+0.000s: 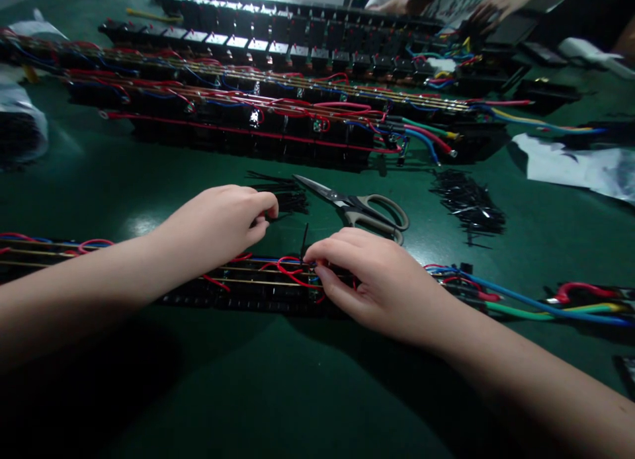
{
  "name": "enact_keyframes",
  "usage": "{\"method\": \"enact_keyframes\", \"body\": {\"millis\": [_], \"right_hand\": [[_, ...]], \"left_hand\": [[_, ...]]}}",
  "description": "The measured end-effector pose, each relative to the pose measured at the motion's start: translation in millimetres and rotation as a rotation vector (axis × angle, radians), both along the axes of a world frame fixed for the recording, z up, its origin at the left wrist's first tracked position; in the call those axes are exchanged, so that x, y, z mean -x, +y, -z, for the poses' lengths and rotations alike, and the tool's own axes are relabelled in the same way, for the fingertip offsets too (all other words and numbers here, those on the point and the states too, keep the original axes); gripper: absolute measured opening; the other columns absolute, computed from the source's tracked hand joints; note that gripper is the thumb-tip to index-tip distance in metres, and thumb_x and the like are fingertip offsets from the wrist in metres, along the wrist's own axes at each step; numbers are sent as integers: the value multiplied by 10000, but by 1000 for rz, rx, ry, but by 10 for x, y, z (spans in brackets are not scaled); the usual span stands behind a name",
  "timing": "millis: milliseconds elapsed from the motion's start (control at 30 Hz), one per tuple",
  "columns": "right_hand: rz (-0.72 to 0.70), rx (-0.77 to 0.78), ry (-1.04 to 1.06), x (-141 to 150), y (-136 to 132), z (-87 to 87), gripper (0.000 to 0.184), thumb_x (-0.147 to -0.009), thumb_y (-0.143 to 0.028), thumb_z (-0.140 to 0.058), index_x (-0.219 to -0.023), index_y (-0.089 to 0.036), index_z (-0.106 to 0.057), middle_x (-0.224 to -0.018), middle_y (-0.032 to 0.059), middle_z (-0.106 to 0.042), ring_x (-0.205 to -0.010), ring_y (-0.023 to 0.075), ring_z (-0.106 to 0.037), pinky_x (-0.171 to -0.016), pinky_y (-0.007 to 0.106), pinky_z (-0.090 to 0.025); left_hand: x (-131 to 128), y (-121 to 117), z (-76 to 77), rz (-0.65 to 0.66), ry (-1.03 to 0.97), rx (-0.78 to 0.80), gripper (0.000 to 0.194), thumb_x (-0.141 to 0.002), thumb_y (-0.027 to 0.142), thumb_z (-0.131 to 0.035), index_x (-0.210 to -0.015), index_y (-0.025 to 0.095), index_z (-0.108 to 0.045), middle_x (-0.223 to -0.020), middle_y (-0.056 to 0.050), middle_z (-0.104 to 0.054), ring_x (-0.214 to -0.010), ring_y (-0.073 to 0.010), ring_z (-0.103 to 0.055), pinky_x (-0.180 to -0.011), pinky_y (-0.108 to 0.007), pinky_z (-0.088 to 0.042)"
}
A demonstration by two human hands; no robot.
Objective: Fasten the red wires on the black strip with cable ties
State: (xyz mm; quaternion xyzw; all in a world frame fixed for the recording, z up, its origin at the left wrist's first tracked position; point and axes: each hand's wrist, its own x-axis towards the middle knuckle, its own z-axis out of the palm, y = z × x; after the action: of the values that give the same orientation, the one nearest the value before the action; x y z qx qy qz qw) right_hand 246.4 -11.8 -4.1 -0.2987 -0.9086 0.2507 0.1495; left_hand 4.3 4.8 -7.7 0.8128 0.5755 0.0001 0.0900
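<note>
1. Head view showed a green desk (99, 181) carrying rows of wired black strips (278, 115), scissors (362, 208) and piles of black ties (466, 204).
2. A near strip (258, 290) lay under both hands.
3. The left hand (218, 221) was curled, fingertips pinched near a tie pile.
4. The right hand (377, 280) pinched an upright tie (303, 237) on the strip's red wire (290, 270).

No text, label, brand, number or sign can be read anywhere. The pale squares on the black module rows (278, 45) at twelve o'clock are blank or too blurred, and the white sheet (575, 165) at three o'clock shows nothing legible.
</note>
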Motion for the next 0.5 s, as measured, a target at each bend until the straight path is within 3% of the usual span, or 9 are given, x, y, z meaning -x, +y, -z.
{"method": "enact_keyframes", "body": {"millis": [233,500], "right_hand": [[1,-12,-11,-10,-10,4,195,-954,-144,-537,-1020,-144,-721,-911,67,-741,-832,195,-639,-699,294,-429],[1,-9,-16,2,-10,1,207,-957,-146,-538,-1039,-141,-728,-921,71,-743,-843,201,-643,-698,296,-429]], "left_hand": [[-4,10,5,12,3,21,331,-848,272,-484,-1097,207,-693,-893,-48,-737,-786,-256,-679,-751,-358,-472],[65,30,77,70,-48,-51,168,-865,327,-527,-896,204,-638,-887,-53,-685,-839,-246,-640,-750,-347,-450]]}}
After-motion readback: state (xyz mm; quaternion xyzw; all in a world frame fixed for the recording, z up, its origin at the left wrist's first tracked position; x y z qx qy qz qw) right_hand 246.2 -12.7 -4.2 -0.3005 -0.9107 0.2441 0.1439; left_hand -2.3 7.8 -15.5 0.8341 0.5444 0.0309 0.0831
